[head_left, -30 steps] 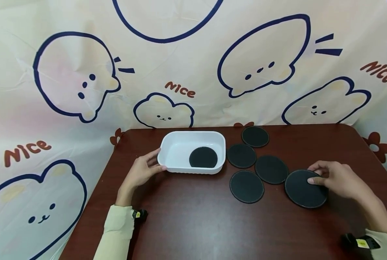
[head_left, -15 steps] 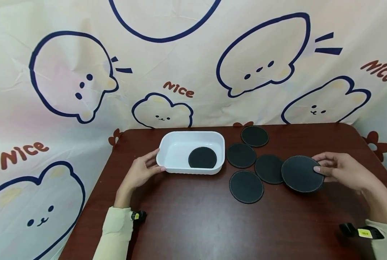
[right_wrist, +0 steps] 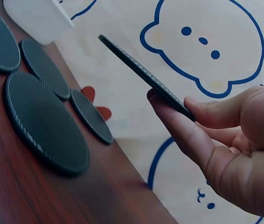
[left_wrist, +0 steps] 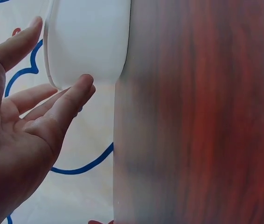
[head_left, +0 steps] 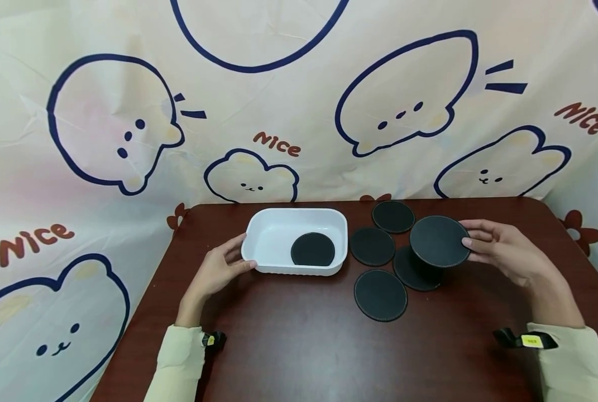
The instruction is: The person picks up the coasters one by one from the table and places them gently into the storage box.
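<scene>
My right hand [head_left: 507,248] pinches a round black coaster [head_left: 439,241] with stitched edging between thumb and fingers. The coaster is raised and tilted, partly covering another coaster [head_left: 415,271] below it. In the right wrist view, this held coaster [right_wrist: 143,72] appears nearly edge-on. At the left end of a white rectangular tray [head_left: 261,231], my left hand [head_left: 218,268] touches the corner with fairly straight, spread fingers. One black coaster [head_left: 312,249] lies inside the tray. The left wrist view shows fingertips [left_wrist: 86,81] right at the end of the tray [left_wrist: 87,42].
More black coasters lie flat right of the tray: one at the back [head_left: 393,216], one beside the tray [head_left: 372,246] and one nearer the front [head_left: 381,295]. They rest on a dark brown table [head_left: 299,335]. A printed cloth [head_left: 324,178] hangs behind its far edge.
My right hand has lifted its coaster off the table and moved it left and away from me, over another coaster. The left hand stays at the tray.
</scene>
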### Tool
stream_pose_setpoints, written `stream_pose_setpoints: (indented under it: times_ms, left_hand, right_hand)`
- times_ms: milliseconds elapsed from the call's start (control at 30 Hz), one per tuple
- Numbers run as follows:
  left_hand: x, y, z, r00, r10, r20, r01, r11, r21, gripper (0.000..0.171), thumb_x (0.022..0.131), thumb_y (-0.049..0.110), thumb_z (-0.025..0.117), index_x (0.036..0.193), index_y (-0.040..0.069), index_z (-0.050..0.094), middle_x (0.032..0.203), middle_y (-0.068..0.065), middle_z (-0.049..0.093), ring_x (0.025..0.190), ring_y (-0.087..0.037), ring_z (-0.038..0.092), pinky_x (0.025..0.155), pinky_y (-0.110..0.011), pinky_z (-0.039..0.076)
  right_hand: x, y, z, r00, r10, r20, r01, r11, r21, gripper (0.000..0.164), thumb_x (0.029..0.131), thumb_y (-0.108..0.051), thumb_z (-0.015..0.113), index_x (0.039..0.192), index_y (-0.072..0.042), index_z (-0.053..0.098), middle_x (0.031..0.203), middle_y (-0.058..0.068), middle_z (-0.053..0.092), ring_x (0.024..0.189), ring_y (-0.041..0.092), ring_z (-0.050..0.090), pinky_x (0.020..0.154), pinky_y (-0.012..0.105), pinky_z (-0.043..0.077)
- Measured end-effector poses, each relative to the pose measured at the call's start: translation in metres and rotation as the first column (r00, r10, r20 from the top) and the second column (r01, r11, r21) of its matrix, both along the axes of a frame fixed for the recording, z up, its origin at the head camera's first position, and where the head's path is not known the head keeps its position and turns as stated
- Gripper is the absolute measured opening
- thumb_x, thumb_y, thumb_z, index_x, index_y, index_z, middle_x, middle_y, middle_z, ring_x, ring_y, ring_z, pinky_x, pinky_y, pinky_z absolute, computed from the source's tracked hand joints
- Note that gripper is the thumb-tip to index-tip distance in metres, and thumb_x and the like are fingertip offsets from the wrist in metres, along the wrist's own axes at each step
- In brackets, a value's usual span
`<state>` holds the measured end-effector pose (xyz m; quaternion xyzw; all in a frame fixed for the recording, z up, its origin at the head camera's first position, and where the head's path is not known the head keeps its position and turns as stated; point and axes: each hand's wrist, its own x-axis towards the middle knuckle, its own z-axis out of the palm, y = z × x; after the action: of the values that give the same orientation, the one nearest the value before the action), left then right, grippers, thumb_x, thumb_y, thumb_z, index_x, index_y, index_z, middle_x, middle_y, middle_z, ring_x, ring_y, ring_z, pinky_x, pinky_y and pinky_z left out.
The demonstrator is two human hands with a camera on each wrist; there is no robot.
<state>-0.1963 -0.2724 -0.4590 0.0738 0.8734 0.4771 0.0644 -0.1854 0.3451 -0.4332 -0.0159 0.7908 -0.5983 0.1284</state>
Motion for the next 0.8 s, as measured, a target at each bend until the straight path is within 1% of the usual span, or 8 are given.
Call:
stream_pose_setpoints:
  times_ms: [67, 167, 267, 400, 533, 600, 667, 800]
  left_hand:
    - [0.0, 0.001, 0.0, 1.0, 0.005, -0.003, -0.005, 1.0, -0.013, 0.085, 0.095, 0.026, 0.086, 0.165, 0.008, 0.042, 0.165, -0.021, 0.05, 0.145, -0.039, 0.058, 0.106, -0.046, 0.058]
    - [0.001, 0.001, 0.001, 1.0, 0.011, 0.001, -0.011, 1.0, -0.026, 0.085, 0.095, 0.026, 0.085, 0.165, 0.007, 0.042, 0.165, -0.021, 0.049, 0.145, -0.037, 0.058, 0.106, -0.047, 0.058]
    - [0.002, 0.002, 0.002, 1.0, 0.014, 0.004, -0.014, 0.999, -0.032, 0.084, 0.095, 0.025, 0.085, 0.165, 0.007, 0.041, 0.165, -0.021, 0.049, 0.145, -0.037, 0.058, 0.106, -0.047, 0.058]
    - [0.004, 0.002, 0.002, 1.0, 0.012, 0.001, -0.012, 0.999, -0.039, 0.083, 0.096, 0.022, 0.084, 0.165, 0.006, 0.041, 0.165, -0.021, 0.049, 0.145, -0.037, 0.058, 0.105, -0.046, 0.058]
    - [0.004, 0.002, 0.002, 1.0, 0.013, -0.003, -0.013, 0.999, -0.042, 0.083, 0.096, 0.021, 0.084, 0.165, 0.005, 0.041, 0.165, -0.022, 0.049, 0.144, -0.037, 0.059, 0.105, -0.044, 0.058]
    - [0.003, 0.003, 0.002, 1.0, 0.009, -0.008, -0.009, 0.999, -0.043, 0.083, 0.096, 0.021, 0.084, 0.165, 0.004, 0.041, 0.165, -0.023, 0.048, 0.144, -0.038, 0.059, 0.104, -0.044, 0.058]
    - [0.003, 0.002, 0.001, 1.0, 0.009, -0.009, -0.009, 0.999, -0.044, 0.083, 0.096, 0.021, 0.084, 0.165, 0.004, 0.041, 0.165, -0.022, 0.048, 0.144, -0.038, 0.059, 0.104, -0.043, 0.059]
    - [0.001, 0.001, -0.001, 1.0, 0.005, -0.008, -0.006, 0.999, -0.048, 0.082, 0.096, 0.02, 0.084, 0.165, 0.006, 0.041, 0.166, -0.02, 0.048, 0.144, -0.036, 0.059, 0.103, -0.04, 0.06]
  right_hand:
    - [-0.004, -0.005, 0.0, 1.0, -0.004, 0.009, 0.005, 0.998, -0.068, 0.037, 0.107, -0.012, 0.066, 0.141, -0.021, 0.052, 0.112, -0.021, 0.076, 0.091, 0.008, 0.079, 0.082, 0.023, 0.066]
    - [-0.008, -0.011, 0.0, 1.0, -0.012, 0.022, 0.016, 0.986, -0.168, 0.038, 0.107, -0.01, 0.066, 0.14, -0.02, 0.052, 0.112, -0.017, 0.078, 0.092, 0.009, 0.08, 0.083, 0.023, 0.066]
    - [-0.012, -0.016, 0.001, 0.999, -0.018, 0.033, 0.026, 0.964, -0.263, 0.039, 0.107, -0.009, 0.067, 0.141, -0.017, 0.051, 0.113, -0.014, 0.079, 0.095, 0.009, 0.08, 0.084, 0.024, 0.066]
    - [-0.015, -0.02, -0.001, 0.998, -0.028, 0.049, 0.043, 0.933, -0.358, 0.041, 0.107, -0.007, 0.066, 0.143, -0.015, 0.049, 0.114, -0.01, 0.079, 0.098, 0.008, 0.08, 0.085, 0.024, 0.066]
    - [-0.018, -0.023, -0.002, 0.997, -0.041, 0.062, 0.063, 0.904, -0.424, 0.044, 0.107, -0.006, 0.065, 0.146, -0.013, 0.046, 0.114, -0.009, 0.078, 0.101, 0.006, 0.079, 0.086, 0.024, 0.066]
    - [-0.019, -0.024, -0.002, 0.997, -0.044, 0.062, 0.067, 0.889, -0.453, 0.042, 0.108, -0.006, 0.064, 0.145, -0.014, 0.047, 0.115, -0.008, 0.078, 0.102, 0.006, 0.078, 0.086, 0.024, 0.065]
    - [-0.02, -0.025, -0.002, 0.997, -0.042, 0.064, 0.068, 0.864, -0.499, 0.039, 0.108, -0.004, 0.062, 0.143, -0.015, 0.051, 0.117, -0.007, 0.078, 0.103, 0.007, 0.079, 0.086, 0.024, 0.066]
    - [-0.022, -0.03, -0.003, 0.997, -0.033, 0.072, 0.07, 0.798, -0.599, 0.035, 0.109, 0.0, 0.058, 0.14, -0.018, 0.058, 0.12, -0.004, 0.078, 0.105, 0.009, 0.079, 0.087, 0.027, 0.066]
